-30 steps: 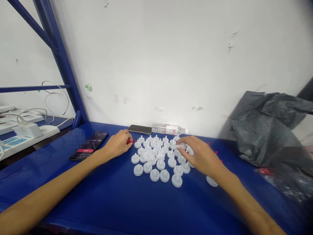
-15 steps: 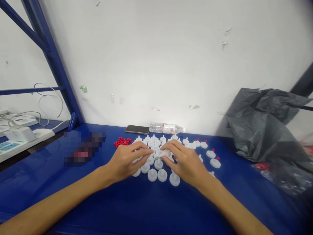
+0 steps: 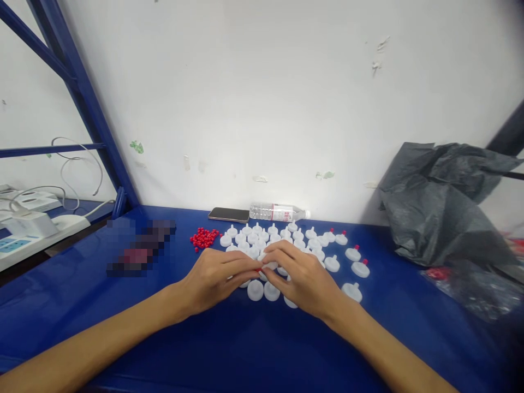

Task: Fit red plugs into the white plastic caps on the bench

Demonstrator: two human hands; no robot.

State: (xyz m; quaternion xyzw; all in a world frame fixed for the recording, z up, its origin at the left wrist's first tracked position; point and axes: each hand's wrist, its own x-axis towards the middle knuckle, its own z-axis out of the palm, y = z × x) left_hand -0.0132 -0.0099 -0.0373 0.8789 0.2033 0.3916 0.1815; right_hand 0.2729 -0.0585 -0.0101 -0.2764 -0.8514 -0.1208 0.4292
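Note:
Over the spread of white spouted caps (image 3: 255, 291), my two hands meet at the fingertips. My left hand (image 3: 219, 275) is closed in a pinch on a small red cap (image 3: 258, 269), of which only a sliver shows. My right hand (image 3: 301, 275) grips a white spouted cap (image 3: 270, 265), mostly covered by its fingers. The red piece lies right against the white one; whether it sits on the spout I cannot tell. A pile of small red caps (image 3: 203, 238) is beyond my left hand. To the right, several white caps carry red tips (image 3: 360, 269).
A phone (image 3: 228, 214) and a lying plastic bottle (image 3: 280, 212) rest by the wall. At right hang a grey plastic bag (image 3: 442, 202) and clear plastic (image 3: 478, 292). A power strip (image 3: 61, 228) is at left, beside a blue frame post (image 3: 88, 103).
Both hands have come slightly lower and nearer to me, and their fingertips have closed together. A bit of red now shows between them. The view has shifted slightly.

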